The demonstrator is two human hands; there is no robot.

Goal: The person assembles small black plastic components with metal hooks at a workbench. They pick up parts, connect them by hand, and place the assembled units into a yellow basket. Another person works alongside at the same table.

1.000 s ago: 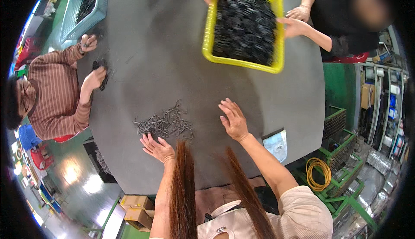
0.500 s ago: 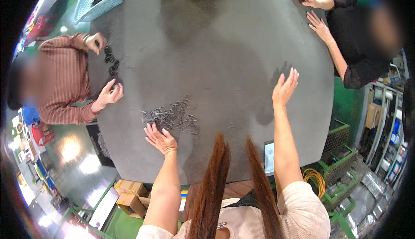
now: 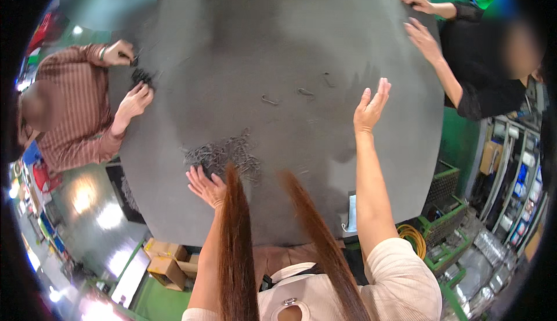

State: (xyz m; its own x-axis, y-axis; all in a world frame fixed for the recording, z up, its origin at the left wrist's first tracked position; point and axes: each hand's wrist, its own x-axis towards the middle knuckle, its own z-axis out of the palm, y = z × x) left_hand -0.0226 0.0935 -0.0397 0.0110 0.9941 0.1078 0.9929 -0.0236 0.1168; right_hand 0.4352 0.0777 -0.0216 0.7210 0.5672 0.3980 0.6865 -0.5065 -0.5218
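Note:
My left hand (image 3: 206, 186) is open, its fingers spread at the near-left edge of a loose pile of thin dark hook-like pieces (image 3: 223, 152). I cannot tell whether its fingertips press on the pile. Farther right, my right hand (image 3: 371, 106) is open over the grey table (image 3: 307, 138) with nothing in it. Between the pile and that hand, toward the middle, three separate pieces lie apart: one hook-shaped piece (image 3: 269, 100), another hook (image 3: 305, 92) and a third hook (image 3: 328, 80). Strands of hair hang in front of my left wrist and part of the pile.
At the left, a co-worker in a striped top (image 3: 78, 100) handles a dark clump (image 3: 141, 77). Across at the right, a person in black (image 3: 473, 60) keeps both hands on the table. A pale blue face mask (image 3: 352, 213) lies by the near edge. Cardboard boxes (image 3: 168, 269) stand below.
Three hook pieces now lie in the table's middle, where none showed before. The yellow-rimmed container has left the view. The left co-worker's hands have come closer together at the dark clump.

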